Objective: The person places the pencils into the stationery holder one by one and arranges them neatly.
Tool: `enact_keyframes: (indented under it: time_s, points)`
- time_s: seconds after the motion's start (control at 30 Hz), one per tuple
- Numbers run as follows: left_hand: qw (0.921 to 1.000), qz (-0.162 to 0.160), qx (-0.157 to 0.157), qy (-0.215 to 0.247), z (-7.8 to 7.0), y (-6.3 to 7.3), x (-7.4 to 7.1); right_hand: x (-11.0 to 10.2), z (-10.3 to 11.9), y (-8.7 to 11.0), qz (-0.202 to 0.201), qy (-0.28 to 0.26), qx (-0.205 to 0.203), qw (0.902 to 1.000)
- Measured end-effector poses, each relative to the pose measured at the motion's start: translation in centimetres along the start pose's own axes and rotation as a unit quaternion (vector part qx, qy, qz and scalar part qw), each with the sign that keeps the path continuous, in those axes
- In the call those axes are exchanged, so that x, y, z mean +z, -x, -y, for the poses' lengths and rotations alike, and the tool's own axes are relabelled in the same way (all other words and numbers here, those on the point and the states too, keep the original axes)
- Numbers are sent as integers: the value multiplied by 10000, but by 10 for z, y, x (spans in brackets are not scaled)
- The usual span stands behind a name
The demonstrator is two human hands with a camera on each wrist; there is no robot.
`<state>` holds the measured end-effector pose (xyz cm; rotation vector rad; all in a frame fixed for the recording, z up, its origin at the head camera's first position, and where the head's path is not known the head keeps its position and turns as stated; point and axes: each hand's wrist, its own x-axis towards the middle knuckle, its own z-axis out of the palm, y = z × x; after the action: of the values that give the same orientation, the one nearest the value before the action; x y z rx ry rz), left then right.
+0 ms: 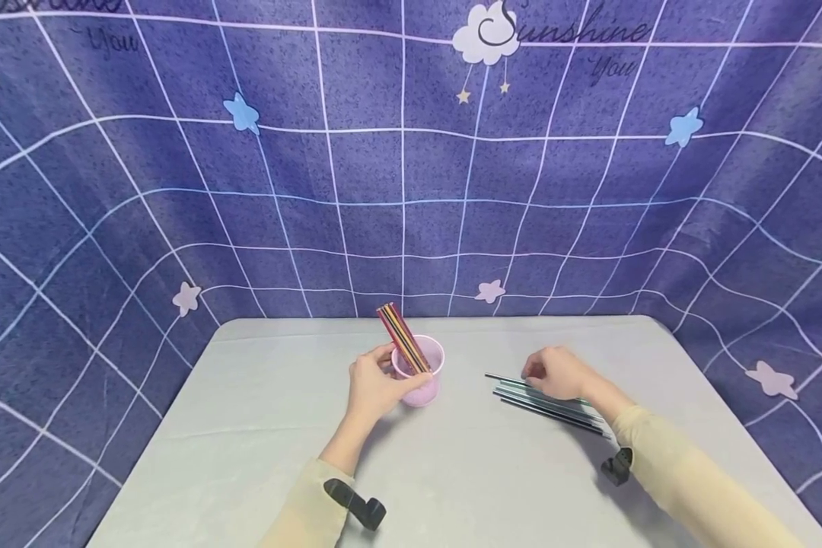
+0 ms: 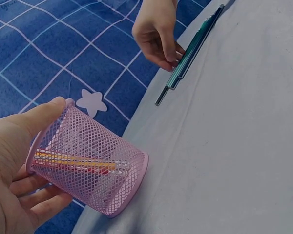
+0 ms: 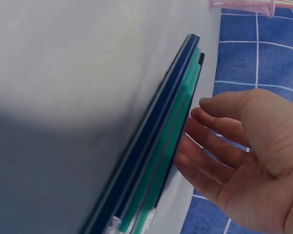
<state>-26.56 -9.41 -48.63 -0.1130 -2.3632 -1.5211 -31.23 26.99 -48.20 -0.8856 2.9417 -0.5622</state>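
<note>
My left hand (image 1: 373, 387) grips a pink mesh pencil cup (image 1: 422, 393) near its rim, the thumb on one side and the fingers on the other. Red, yellow and dark pencils (image 1: 402, 335) lean out of the cup toward the far left. In the left wrist view they show through the mesh (image 2: 97, 131). On the right, my right hand (image 1: 560, 373) is beside a loose bunch of dark blue and green pencils (image 1: 548, 409). Its fingers (image 3: 217, 146) are loosely bent along the bunch's edge in the right wrist view; whether they touch it I cannot tell.
A pale cloth covers the table (image 1: 452, 487). Behind it and at both sides hangs a blue-purple curtain (image 1: 370, 167) with white grid lines and stars. Dark wrist mounts (image 1: 356, 504) sit on both sleeves.
</note>
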Motion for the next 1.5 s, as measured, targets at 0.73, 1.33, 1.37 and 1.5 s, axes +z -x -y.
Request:
enact_keyframes:
  time_s: [0.73,1.33,1.37,1.5]
  points:
    - [10000,36,41,-45,2,2,3,-3,7,-3,-49,-258,-111,9996]
    - [9999,60,95,-125,0,-2,3,-56,79,-56,-1778,-1076,-258,9778]
    - [9999,42,98,-111,0,-2,3,-58,86,-60,-1882,-1186,-275,9746]
    - [9998,15,135,-131,-1,-2,2,-65,117,-71,-2218,-1687,-451,9593]
